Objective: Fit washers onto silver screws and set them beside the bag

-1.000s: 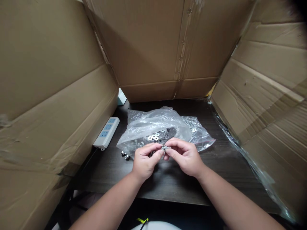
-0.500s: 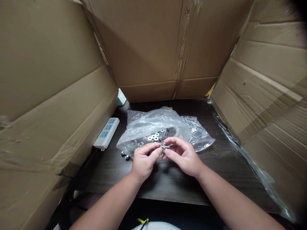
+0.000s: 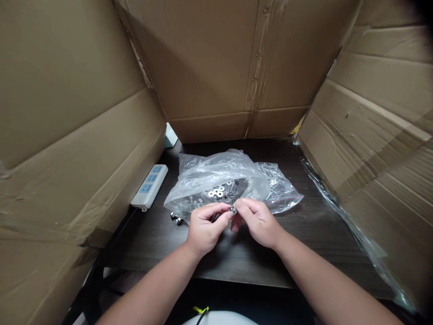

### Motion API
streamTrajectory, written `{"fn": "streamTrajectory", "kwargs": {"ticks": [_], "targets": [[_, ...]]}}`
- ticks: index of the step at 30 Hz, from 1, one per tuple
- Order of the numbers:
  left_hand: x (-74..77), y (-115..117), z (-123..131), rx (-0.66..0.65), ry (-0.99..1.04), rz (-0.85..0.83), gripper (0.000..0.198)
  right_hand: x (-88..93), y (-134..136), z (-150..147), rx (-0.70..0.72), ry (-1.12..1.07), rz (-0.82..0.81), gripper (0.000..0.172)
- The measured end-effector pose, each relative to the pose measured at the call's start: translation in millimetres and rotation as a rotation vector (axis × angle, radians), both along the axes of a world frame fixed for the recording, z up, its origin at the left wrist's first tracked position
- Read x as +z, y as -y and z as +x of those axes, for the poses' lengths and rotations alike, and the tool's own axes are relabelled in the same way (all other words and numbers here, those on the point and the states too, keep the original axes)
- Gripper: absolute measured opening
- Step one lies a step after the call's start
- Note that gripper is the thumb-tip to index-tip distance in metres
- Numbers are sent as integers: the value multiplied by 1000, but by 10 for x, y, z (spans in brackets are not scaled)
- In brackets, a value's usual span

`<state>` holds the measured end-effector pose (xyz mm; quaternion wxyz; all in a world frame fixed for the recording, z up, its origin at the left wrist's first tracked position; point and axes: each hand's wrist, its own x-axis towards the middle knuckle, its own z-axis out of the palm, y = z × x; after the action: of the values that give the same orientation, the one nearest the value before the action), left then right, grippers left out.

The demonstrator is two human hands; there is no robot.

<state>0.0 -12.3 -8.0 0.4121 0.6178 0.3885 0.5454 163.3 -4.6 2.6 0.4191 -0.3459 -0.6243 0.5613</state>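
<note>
In the head view, just in front of a clear plastic bag (image 3: pixel 216 169), both hands meet at a small metal bolt (image 3: pixel 232 210). My left hand (image 3: pixel 205 228) pinches its left end between thumb and forefinger. From the other side, the thumb and fingers of my right hand (image 3: pixel 261 223) close over the shank, which they now hide. Whether a nut or washer sits on it is too small to tell. Several flat washers (image 3: pixel 219 194) lie at the mouth of the bag. On the table, left of my left hand, are small bolts (image 3: pixel 176 219).
A white power strip (image 3: pixel 149 186) stands along the left side of the dark table (image 3: pixel 237 266). Cardboard walls (image 3: pixel 209 67) enclose the table at the back and both sides. A second clear bag (image 3: pixel 287 194) lies at the right.
My right hand has turned and its fingers have closed over the bolt's shank, which stuck out to the right before. My left hand keeps its pinch almost in place.
</note>
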Motion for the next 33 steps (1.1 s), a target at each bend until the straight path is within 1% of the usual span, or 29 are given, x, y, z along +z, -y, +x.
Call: {"fn": "streamTrajectory", "kwargs": {"ticks": [3,5,8,11,13,16,21,24,26,28,31,33], "targets": [[-38,-1,7,77,37,-34,10,-10,7,-18,-22,-139,-77,25],[-77,-5,9,98,106,-85,13,-3,17,-27,-40,-217,-84,25],[-111,-10,6,40,203,-176,17,16,31,-42,-50,-269,-55,21],[-86,-11,-8,-18,213,-202,16,33,36,-51,-82,-257,15,14],[-44,-14,-23,-20,151,-164,13,33,36,-44,-93,-210,75,12],[25,-25,-47,4,11,-62,11,14,33,-13,-87,-110,155,11],[80,-37,-71,40,-234,159,7,7,25,36,-53,56,191,12],[72,-27,-69,51,-303,227,7,27,13,41,-65,191,227,23],[62,-18,-64,60,-317,243,8,37,6,38,-75,229,217,32],[52,-10,-61,78,-311,249,8,38,4,32,-59,169,145,32],[42,-9,-63,112,-271,251,8,30,12,19,-23,-31,14,18],[43,-15,-66,127,-235,249,8,23,22,10,-20,-121,-13,20]]}}
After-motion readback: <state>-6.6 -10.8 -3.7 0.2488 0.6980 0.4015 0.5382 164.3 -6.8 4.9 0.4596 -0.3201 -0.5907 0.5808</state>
